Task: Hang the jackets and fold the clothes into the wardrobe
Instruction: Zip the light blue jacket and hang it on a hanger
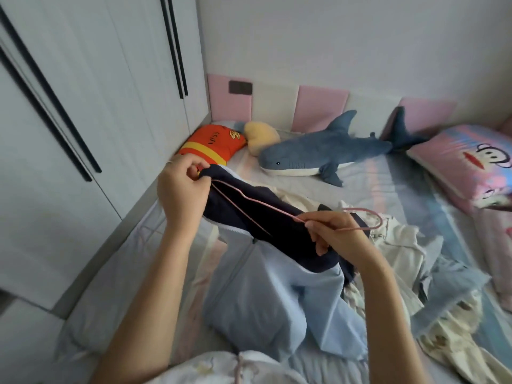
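The wardrobe (83, 79) stands closed at upper left. Left of centre, the left hand (181, 189) pinches the jacket (266, 286) over the hanger (273, 207), with the jacket draping down mid-frame onto the bed (388, 184). Right of centre, the right hand (335, 234) grips the hanger's neck.

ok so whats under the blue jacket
The jacket rests partly on the striped bed sheet, its right edge over pale clothes. Anything beneath its middle is hidden.

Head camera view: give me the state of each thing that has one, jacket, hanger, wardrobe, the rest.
Jacket, not hung yet, one shoulder over the hanger end.
Hanger, partly inside the jacket, hook free.
Wardrobe doors, closed.
Left hand, pinching the jacket's shoulder.
Right hand, gripping the hanger's neck.
Clothes pile, unfolded on the bed.
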A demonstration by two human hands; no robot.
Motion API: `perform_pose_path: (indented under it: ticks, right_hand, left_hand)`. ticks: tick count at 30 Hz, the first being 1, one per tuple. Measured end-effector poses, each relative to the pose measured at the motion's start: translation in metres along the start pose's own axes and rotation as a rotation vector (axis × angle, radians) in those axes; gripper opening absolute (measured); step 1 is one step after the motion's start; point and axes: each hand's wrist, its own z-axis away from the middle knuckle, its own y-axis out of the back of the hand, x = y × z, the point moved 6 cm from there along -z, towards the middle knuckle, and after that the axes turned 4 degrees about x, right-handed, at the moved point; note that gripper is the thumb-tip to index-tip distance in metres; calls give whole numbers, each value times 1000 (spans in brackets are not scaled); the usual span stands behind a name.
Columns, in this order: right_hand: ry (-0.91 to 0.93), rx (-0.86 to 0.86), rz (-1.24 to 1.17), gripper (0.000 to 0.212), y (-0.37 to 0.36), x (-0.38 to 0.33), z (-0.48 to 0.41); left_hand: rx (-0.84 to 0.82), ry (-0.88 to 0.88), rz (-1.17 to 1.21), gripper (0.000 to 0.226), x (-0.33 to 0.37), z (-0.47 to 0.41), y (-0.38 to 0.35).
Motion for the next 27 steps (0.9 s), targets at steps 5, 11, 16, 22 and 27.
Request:
perform_pose_path:
  ticks: [5, 11, 16, 22, 27]
  right_hand:
    - [-31, 29, 109, 32, -19, -23, -18]
    - [72, -99, 142, 20, -42, -77, -22]
    - [-114, -149, 436, 20, -64, -55, -42]
    - [-35, 240, 35, 26, -5, -81, -49]
    - [-293, 201, -1, 29, 17, -51, -59]
  left_hand:
    - [-4, -63, 64, 23, 13, 2, -7]
    - [10, -65, 193, 23, 27, 2, -12]
    - [-137, -202, 302, 20, 63, 18, -24]
    - [-800, -61, 424, 28, 32, 13, -31]
    - [-480, 76, 282, 32, -54, -3, -19]
